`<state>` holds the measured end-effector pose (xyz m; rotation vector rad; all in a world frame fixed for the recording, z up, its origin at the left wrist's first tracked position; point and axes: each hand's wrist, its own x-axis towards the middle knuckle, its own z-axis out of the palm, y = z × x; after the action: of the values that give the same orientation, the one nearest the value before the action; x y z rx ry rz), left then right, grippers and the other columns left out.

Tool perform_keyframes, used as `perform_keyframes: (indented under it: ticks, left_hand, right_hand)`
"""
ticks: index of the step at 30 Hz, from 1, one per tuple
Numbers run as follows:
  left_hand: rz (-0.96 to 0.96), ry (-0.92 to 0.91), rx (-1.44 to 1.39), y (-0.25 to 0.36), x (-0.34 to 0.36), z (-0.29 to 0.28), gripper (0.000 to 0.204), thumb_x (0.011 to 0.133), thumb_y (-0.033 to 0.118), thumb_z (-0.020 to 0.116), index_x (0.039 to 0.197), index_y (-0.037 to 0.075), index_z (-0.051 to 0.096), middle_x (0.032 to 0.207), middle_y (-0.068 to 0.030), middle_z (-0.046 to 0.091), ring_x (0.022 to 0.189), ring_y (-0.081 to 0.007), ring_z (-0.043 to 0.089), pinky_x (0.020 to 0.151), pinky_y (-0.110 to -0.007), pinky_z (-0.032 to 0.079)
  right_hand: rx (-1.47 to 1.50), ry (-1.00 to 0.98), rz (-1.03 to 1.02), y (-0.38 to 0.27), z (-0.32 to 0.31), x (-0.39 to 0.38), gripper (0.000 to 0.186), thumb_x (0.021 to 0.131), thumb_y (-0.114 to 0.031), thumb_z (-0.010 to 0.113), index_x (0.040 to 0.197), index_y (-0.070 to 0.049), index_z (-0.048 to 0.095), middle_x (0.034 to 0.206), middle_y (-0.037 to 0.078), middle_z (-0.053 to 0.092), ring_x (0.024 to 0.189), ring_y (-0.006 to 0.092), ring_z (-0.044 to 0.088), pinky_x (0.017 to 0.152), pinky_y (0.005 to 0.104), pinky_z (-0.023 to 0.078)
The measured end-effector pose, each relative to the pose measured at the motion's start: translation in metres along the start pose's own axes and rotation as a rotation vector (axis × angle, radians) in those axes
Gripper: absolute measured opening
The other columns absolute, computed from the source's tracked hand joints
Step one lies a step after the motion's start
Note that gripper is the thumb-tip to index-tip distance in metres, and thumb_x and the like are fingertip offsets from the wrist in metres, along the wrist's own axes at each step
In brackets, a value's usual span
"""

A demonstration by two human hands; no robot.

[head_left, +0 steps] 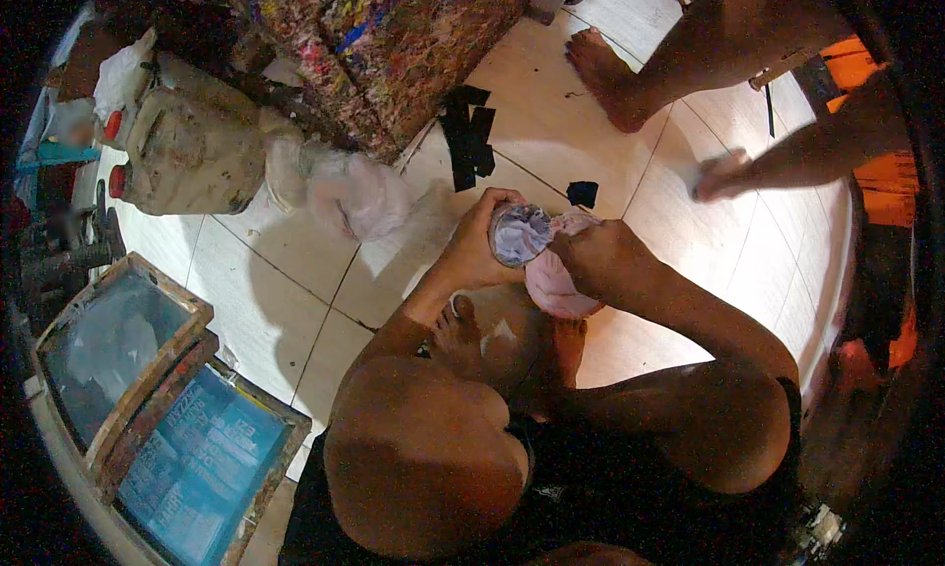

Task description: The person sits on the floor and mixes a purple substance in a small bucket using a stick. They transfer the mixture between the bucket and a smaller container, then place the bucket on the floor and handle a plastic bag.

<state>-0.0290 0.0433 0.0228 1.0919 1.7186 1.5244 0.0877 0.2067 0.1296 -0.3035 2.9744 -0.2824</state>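
Observation:
My left hand [477, 233] grips a round container [520, 237] with crumpled lilac material at its top, cloth or paper, I cannot tell which. My right hand [605, 256] is closed on a pink soft bundle [556, 288] hanging just beside and below that container, its fingertips close to the container's rim. Both hands are in front of my bent knees, above my bare feet [571, 345] on the tiled floor [305, 285].
Wooden-framed screens [197, 458] lie at lower left. A dirty beige sack [197, 153] and pinkish plastic bags [359, 197] sit upper left, near a paint-spattered surface [394, 34]. Black scraps [468, 138] lie ahead. Another person's bare legs and feet [615, 89] are at upper right.

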Motion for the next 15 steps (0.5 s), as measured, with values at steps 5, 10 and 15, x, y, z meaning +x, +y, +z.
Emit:
perform_keyframes:
  ticks: [5,10,15]
  left_hand:
    - [-0.102,0.022,-0.106,-0.011,-0.01,-0.003,0.085,0.05,0.014,0.088,0.122,0.011,0.044,0.117,-0.0104,0.054,0.116,-0.0253,0.053,0.098,-0.04,0.043]
    - [0.008,0.063,-0.143,-0.014,-0.001,0.006,0.082,0.05,0.018,0.089,0.119,0.007,0.044,0.109,-0.012,0.06,0.105,-0.0231,0.06,0.092,-0.036,0.047]
    - [0.011,0.078,-0.053,-0.015,-0.002,0.002,0.08,0.052,0.016,0.088,0.119,0.006,0.044,0.109,-0.0119,0.061,0.105,-0.0227,0.06,0.092,-0.035,0.047]
  right_hand:
    - [-0.185,-0.152,-0.188,-0.005,-0.041,0.013,0.011,0.074,-0.016,0.062,0.076,-0.007,0.067,0.068,0.011,0.068,0.062,0.0267,0.068,0.052,0.039,0.053]
    - [-0.247,-0.285,-0.19,0.011,-0.012,0.013,0.018,0.075,-0.013,0.063,0.089,-0.003,0.066,0.067,0.008,0.064,0.063,0.0235,0.067,0.055,0.0364,0.053]
    - [-0.307,-0.158,-0.247,0.008,-0.016,0.003,0.017,0.074,-0.014,0.064,0.088,-0.006,0.065,0.065,0.007,0.064,0.061,0.0223,0.066,0.054,0.0347,0.052]
